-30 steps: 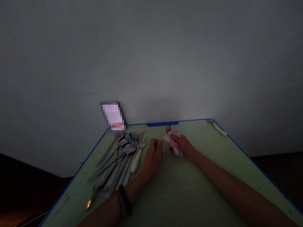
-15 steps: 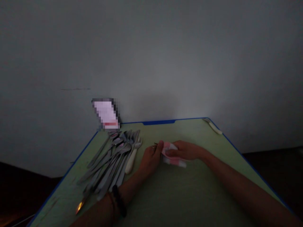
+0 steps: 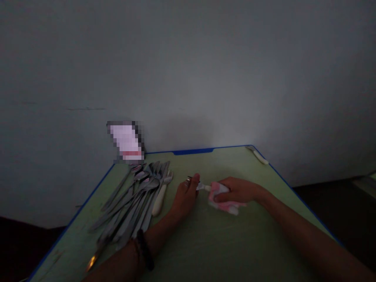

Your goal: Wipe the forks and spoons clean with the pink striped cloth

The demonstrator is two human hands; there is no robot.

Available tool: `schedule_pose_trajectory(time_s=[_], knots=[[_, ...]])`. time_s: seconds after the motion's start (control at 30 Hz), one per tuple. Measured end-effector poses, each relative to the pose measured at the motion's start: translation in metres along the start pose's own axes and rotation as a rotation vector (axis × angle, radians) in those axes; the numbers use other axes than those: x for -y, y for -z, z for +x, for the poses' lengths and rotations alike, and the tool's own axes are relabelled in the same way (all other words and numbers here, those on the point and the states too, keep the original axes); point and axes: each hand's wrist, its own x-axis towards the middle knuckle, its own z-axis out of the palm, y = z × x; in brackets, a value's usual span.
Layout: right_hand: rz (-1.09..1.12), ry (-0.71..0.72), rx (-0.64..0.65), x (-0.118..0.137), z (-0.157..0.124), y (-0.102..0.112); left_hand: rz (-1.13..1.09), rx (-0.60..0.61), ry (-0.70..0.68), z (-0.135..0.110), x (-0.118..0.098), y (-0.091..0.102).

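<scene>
My left hand [image 3: 188,194] is closed around the metal head of a white-handled fork [image 3: 202,187], whose tips show past my fingers. A pink-and-white cloth [image 3: 216,192] is wrapped about the fork's handle, and my right hand [image 3: 239,191] pinches it there. The cloth's loose end hangs below my fingers; most of the handle is hidden inside it. Just left of my left hand lies another white-handled fork [image 3: 160,197], at the edge of a pile of metal spoons, forks and knives [image 3: 132,207].
The green table [image 3: 229,243] has a blue rim and stands against a grey wall [image 3: 190,70]. A phone [image 3: 126,141] with a blurred screen leans at the far left corner. One white-handled utensil [image 3: 258,155] lies by the far right corner.
My right hand and the cloth have slid right, away from my left hand, baring the fork's neck between them. The whole view has shifted slightly.
</scene>
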Motion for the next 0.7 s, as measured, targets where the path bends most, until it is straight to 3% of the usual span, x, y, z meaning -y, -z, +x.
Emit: schedule_pose_trajectory(time_s=[0.27,0.47,0.7], knots=[[-0.199,0.087,-0.186,0.016,0.026,-0.025,0.051,0.023,-0.089,0.0,0.004,0.001],[-0.231,0.111,-0.2,0.018,0.003,-0.014,-0.011,0.0,-0.048,-0.003,-0.003,0.001],[-0.184,-0.033,-0.233,0.012,-0.017,-0.002,-0.138,-0.05,-0.007,-0.005,-0.003,-0.006]])
